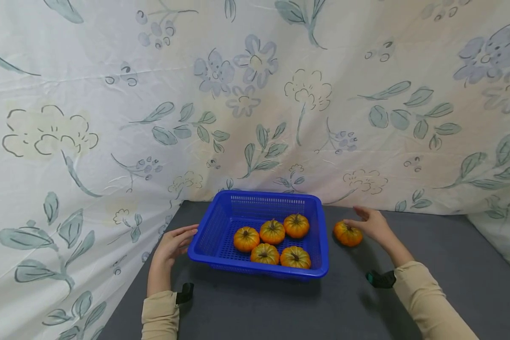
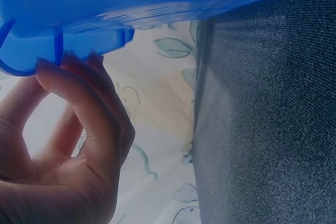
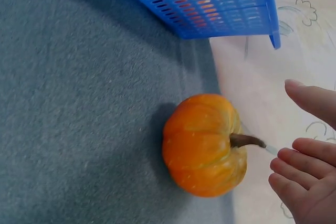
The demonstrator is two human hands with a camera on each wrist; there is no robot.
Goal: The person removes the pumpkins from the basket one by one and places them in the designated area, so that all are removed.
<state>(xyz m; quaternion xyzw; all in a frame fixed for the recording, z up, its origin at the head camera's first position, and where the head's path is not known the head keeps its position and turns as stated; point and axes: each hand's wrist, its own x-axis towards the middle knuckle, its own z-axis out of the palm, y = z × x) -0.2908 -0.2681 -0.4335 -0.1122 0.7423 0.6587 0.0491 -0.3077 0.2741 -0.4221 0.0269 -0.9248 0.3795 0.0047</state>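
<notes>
While the left hand [image 1: 172,245] touched the near side of a blue basket [image 1: 233,264] in the head view, the right hand [image 1: 371,225] was poised over a lone orange pumpkin [image 1: 347,237]. The basket stood between the two hands on a dark table [image 1: 255,307], and five more pumpkins [image 1: 272,232] sat inside it, mostly toward the right hand's side. The lone pumpkin lay outside the basket, partly hidden by the right hand's thumb. Beyond both hands hung a pale cloth [image 1: 255,141] printed with flowers and leaves; below the wrists came beige sleeves [image 1: 159,314].

In the left wrist view, the left hand's fingers were bent, their tips at the basket's rim; whether they gripped it or merely touched it, I could not tell.

In the right wrist view, the right hand was relaxed and held nothing, its thumb spread away from the fingers. The fingertips were just beside the brown stem [image 3: 247,140] of the lone pumpkin, which rested upright on the table. The basket's slotted wall was near, on the thumb's side of that hand.
</notes>
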